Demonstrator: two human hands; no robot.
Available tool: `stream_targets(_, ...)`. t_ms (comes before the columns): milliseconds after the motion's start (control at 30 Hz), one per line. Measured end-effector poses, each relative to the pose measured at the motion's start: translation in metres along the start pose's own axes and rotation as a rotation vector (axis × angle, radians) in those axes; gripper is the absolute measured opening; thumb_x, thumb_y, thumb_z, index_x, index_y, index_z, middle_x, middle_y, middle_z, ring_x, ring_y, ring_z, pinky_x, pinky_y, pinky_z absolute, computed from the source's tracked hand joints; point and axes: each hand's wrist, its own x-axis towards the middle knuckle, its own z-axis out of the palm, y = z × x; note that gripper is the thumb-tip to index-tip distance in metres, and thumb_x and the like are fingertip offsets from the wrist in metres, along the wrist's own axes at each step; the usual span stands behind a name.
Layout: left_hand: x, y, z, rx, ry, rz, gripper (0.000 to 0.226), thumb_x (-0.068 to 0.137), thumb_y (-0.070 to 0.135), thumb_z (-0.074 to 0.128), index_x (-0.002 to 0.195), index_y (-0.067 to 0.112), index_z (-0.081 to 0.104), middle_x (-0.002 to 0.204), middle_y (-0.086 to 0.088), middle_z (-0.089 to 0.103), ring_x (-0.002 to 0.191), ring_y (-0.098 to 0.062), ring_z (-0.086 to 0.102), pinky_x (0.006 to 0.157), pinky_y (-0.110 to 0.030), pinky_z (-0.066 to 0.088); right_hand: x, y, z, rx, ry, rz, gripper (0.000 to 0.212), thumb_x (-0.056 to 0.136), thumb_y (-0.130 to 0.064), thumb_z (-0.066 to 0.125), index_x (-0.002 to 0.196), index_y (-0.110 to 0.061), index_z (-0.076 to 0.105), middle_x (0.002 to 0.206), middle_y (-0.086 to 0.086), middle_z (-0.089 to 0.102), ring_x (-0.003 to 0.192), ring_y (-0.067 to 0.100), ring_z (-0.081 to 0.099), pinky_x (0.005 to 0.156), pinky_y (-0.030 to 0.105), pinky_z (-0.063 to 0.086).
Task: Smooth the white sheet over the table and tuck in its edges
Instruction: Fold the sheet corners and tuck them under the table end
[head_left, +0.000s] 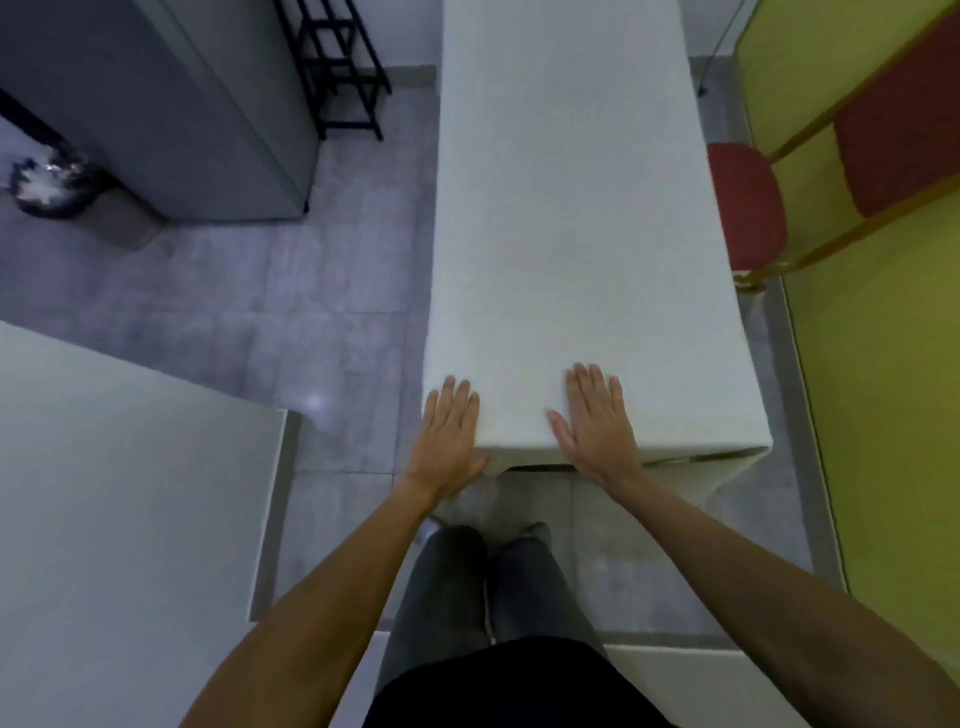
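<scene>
Pressing white sheet (561, 234), fingers straight: left hand (449, 436) at lower-centre corner, right hand (597, 421) beside | open floor (311, 312) left | table hidden.

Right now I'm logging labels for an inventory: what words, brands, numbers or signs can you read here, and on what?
None: no text can be read in this view.
The white sheet, the grey cabinet, the black rack and the red chair show no lettering.
The bin beside the cabinet is too blurred to tell.

Red chair (748, 208) — grey cabinet (156, 104), black rack (348, 123)
</scene>
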Motion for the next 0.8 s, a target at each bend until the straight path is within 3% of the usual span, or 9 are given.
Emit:
stream_targets(233,-0.041,-0.043,0.018,-0.095,0.057,-0.151,0.087,0.083,0.042,0.068,0.147,-0.005,0.032,0.152,-0.028,0.034,0.142,-0.044,0.032,0.115,-0.058,0.028,0.025,-0.075,0.011,0.012,-0.164,-0.231,0.073,0.105,-0.052,0.024,0.15,0.003,0.037,0.157,0.023,0.036,0.147,0.039,0.032,0.121,0.056,0.024)
stream_targets(333,-0.057,-0.052,0.029,-0.125,0.028,-0.165,0.08,0.092,0.049,0.043,0.151,-0.001,0.023,0.157,-0.024,0.027,0.146,-0.038,0.025,0.118,-0.054,0.026,0.028,-0.097,0.017,-0.04,-0.236,-0.334,0.076,0.105,-0.055,0.017,0.152,0.002,0.034,0.16,0.021,0.032,0.15,0.037,0.028,0.121,0.056,0.025)
stream_targets(400,-0.065,-0.056,0.032,-0.158,0.023,-0.175,0.079,0.09,0.052,0.027,0.151,0.002,0.025,0.157,-0.022,0.028,0.146,-0.037,0.026,0.118,-0.054,0.027,0.028,-0.108,0.018,-0.085,-0.262,-0.407,0.075,0.104,-0.054,0.023,0.153,0.002,0.032,0.161,0.021,0.03,0.151,0.037,0.025,0.12,0.056,0.025)
stream_targets(500,-0.071,-0.057,0.036,-0.154,0.033,-0.192,0.074,0.09,0.048,0.047,0.147,0.001,0.037,0.152,-0.022,0.039,0.14,-0.037,0.039,0.113,-0.053,0.03,0.037,-0.12,0.018,-0.148,-0.296,-0.507,0.079,0.099,-0.054,0.035,0.154,0.003,0.029,0.162,0.022,0.026,0.151,0.038,0.023,0.121,0.056,0.024)
stream_targets(600,-0.066,-0.054,0.04,-0.155,0.08,-0.247,0.078,0.08,0.046,0.071,0.14,0.003,0.048,0.145,-0.02,0.049,0.134,-0.036,0.048,0.11,-0.049,0.033,0.051,-0.126,0.016,-0.202,-0.335,-0.592,0.084,0.097,-0.058,0.034,0.155,0.003,0.026,0.163,0.023,0.023,0.152,0.038,0.02,0.121,0.056,0.021)
stream_targets(733,-0.056,-0.046,0.046,-0.246,0.208,-0.315,0.071,0.079,0.042,0.074,0.136,0.007,0.05,0.138,-0.016,0.055,0.128,-0.034,0.053,0.111,-0.046,0.037,0.076,-0.123,0.02,-0.243,-0.375,-0.733,0.085,0.101,-0.063,0.024,0.155,0.003,0.026,0.164,0.022,0.022,0.154,0.036,0.015,0.123,0.058,0.016)
stream_targets(800,-0.048,-0.039,0.051,-0.311,0.273,-0.341,0.061,0.078,0.035,0.076,0.129,0.008,0.058,0.129,-0.012,0.062,0.119,-0.029,0.057,0.108,-0.038,0.035,0.086,-0.123,0.022,-0.227,-0.387,-0.784,0.086,0.1,-0.064,0.025,0.155,0.002,0.024,0.164,0.021,0.02,0.154,0.035,0.013,0.124,0.057,0.012)
